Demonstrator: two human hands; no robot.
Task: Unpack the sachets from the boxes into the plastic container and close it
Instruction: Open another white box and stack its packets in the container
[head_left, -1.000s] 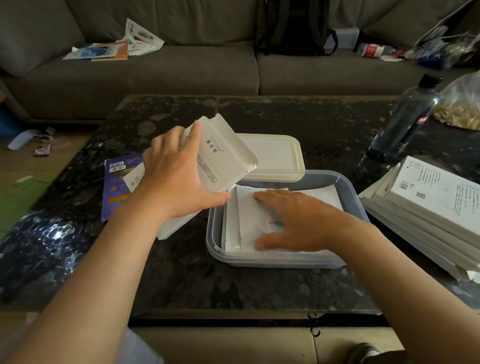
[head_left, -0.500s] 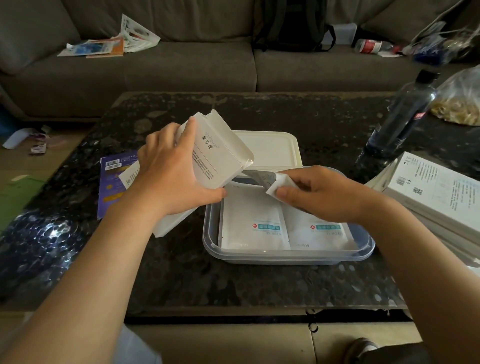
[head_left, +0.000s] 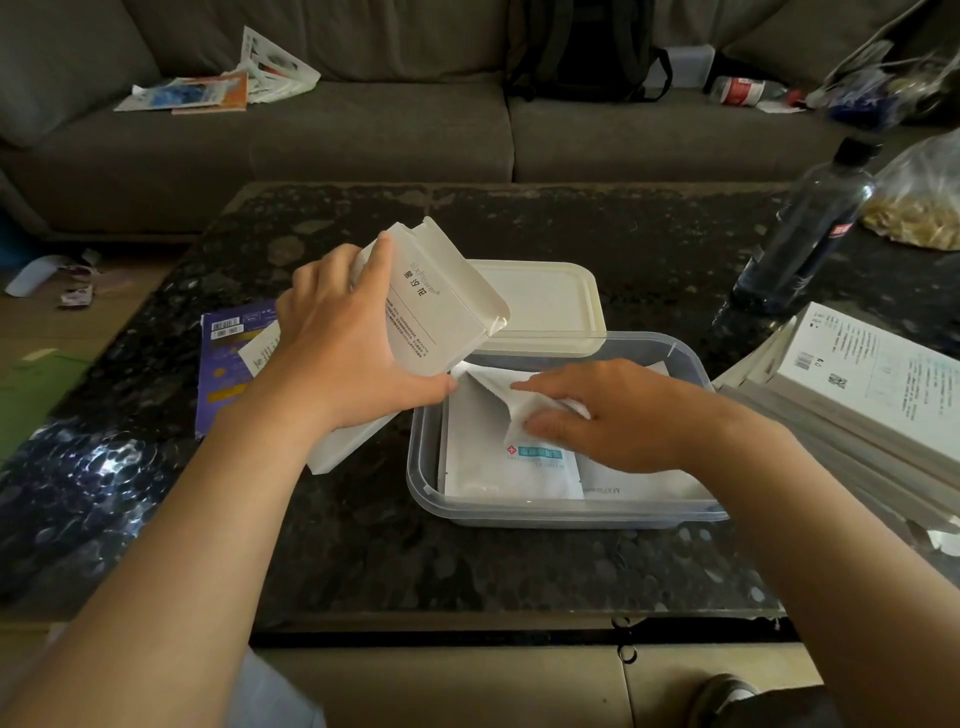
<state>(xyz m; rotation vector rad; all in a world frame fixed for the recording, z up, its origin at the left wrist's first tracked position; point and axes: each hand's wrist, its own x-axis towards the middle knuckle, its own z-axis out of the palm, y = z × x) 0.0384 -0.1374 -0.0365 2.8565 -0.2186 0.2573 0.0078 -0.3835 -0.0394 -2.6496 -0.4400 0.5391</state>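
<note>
— Right hand (head_left: 613, 415) is seen pinching a bent white sachet (head_left: 524, 405) between thumb and fingers, low inside the plastic container (head_left: 566, 514), which is set toward the near edge of the bench (head_left: 363, 545). Can a risk be named?

— A crease is judged the main one. The sachet is folded over on itself, and if it is pressed down as it is, it may be kinked or left standing proud of the flat sachets (head_left: 514, 467) laid beneath it.

— And the lid?

— The lid (head_left: 545, 306) is laid on the bench just behind the container; whether the two are touching cannot be told. If the pile is left humped, the lid may not be seated all round.

— What of the left hand (head_left: 343, 353)?

— It is wrapped round a white box (head_left: 431, 306), which is held tilted with its open flap down over the container's far left corner. Whether anything is inside cannot be told. If the box is tipped further, contents could be spilled past the rim onto the bench.

— Is anything else exposed?

— A stack of boxes (head_left: 857, 384) is kept at the right edge, near the container's right wall, and could be nudged by a wide sweep of the elbow. The bottle (head_left: 800, 228) toward the far right corner is well apart and is judged less at risk.
</note>
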